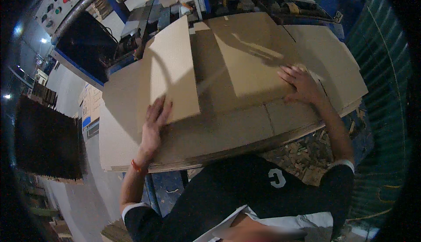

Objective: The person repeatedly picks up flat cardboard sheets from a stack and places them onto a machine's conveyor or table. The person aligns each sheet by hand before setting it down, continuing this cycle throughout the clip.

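Note:
A brown cardboard sheet [250, 58] lies on a stack of flat cardboard sheets [219, 134] in front of me. Its left panel [173, 73] stands partly raised at a tilt, and shadow fills the strip between that panel and the right part. My left hand [155, 117] rests with stretched fingers on the lower left of the raised panel. At the right side of the sheet, my right hand [300, 84] lies with fingers apart along its edge. Neither hand is wrapped round anything.
Behind the stack stands a blue machine [162, 16], with a control panel [61, 3] at the far left. Cardboard scraps [302, 156] litter the floor below right. A green corrugated wall [386, 110] closes the right side; a dark stack [48, 139] stands left.

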A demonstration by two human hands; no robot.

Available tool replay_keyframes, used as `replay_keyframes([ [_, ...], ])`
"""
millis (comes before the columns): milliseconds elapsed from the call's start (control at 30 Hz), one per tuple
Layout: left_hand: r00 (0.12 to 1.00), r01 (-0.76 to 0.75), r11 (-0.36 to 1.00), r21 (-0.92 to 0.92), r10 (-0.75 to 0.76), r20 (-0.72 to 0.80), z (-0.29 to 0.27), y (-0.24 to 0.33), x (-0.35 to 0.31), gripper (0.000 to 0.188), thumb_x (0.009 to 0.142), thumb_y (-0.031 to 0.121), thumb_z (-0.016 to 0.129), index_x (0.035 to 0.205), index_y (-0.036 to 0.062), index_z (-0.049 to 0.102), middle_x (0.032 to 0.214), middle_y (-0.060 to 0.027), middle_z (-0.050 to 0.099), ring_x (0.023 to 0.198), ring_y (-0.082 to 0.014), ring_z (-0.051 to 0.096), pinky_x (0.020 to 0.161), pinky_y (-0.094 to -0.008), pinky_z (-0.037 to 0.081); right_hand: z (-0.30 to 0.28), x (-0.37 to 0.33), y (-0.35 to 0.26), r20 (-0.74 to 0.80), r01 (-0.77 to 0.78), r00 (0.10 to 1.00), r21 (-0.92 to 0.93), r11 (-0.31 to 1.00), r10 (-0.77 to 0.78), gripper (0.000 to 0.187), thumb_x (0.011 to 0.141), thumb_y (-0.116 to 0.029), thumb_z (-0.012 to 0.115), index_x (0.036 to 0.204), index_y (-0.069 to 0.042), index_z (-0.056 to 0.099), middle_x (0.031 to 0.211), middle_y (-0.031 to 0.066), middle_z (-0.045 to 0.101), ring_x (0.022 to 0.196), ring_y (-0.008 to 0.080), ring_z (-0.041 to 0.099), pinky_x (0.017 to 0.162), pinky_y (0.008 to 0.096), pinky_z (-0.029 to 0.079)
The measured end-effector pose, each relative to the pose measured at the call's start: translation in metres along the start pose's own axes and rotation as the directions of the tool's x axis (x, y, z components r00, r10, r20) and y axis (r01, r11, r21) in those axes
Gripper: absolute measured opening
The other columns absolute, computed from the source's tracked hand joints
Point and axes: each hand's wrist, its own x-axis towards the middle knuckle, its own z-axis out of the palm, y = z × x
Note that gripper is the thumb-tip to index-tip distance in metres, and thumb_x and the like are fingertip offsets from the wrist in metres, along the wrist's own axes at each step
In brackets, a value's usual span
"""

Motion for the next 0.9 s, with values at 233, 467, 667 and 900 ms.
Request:
replay_keyframes([
  [233, 0.977, -0.094, 0.987, 0.130, 0.117, -0.179, 0.029, -0.059, 0.115, 0.048, 0.084, 0.005, 0.042, 0.131, 0.0140, 0.045, 0.133, -0.0124, 0.043, 0.125, -0.0307, 0.036, 0.107, -0.0393, 0.025, 0.035, 0.094, 0.055, -0.096, -0.130, 0.985, 0.124, 0.984, 0.142, 0.068, 0.076, -0.064, 0.052, 0.128, -0.020, 0.049, 0.133, 0.0144, 0.042, 0.120, 0.0341, 0.041, 0.098, 0.0432, 0.036],
  [467, 0.994, 0.104, 0.799, 0.592, -0.069, -0.082, 0.046, -0.081, 0.129, 0.059, 0.086, 0.021, 0.049, 0.141, 0.0145, 0.027, 0.136, -0.0099, 0.041, 0.128, -0.0305, 0.032, 0.106, -0.0509, 0.020, 0.064, 0.120, 0.042, -0.167, -0.325, 0.932, 0.004, 0.946, 0.321, 0.041, 0.085, -0.048, 0.049, 0.118, -0.026, 0.057, 0.129, 0.0070, 0.047, 0.116, 0.0264, 0.046, 0.099, 0.0368, 0.034],
  [667, 0.967, 0.073, 0.952, 0.296, 0.005, -0.256, 0.027, -0.068, 0.149, 0.065, 0.078, 0.006, 0.060, 0.136, 0.0019, 0.030, 0.136, -0.0193, 0.039, 0.125, -0.0363, 0.037, 0.104, -0.0442, 0.029, 0.044, 0.129, 0.066, -0.024, -0.446, 0.884, 0.261, 0.856, 0.468, 0.039, 0.083, -0.039, 0.053, 0.102, -0.005, 0.062, 0.115, 0.0164, 0.056, 0.106, 0.0315, 0.052, 0.091, 0.0413, 0.040],
  [900, 0.763, 0.615, 0.755, 0.227, -0.497, -0.413, -0.012, -0.121, -0.069, 0.059, 0.087, 0.026, 0.057, 0.136, 0.0023, 0.033, 0.135, -0.0224, 0.038, 0.125, -0.0366, 0.037, 0.102, -0.0410, 0.032, 0.006, -0.122, 0.208, -0.648, -0.909, 0.188, 0.170, 0.380, 0.738, 0.036, 0.076, -0.035, 0.063, 0.104, -0.010, 0.064, 0.100, 0.0173, 0.061, 0.087, 0.0304, 0.058, 0.076, 0.0402, 0.046],
])
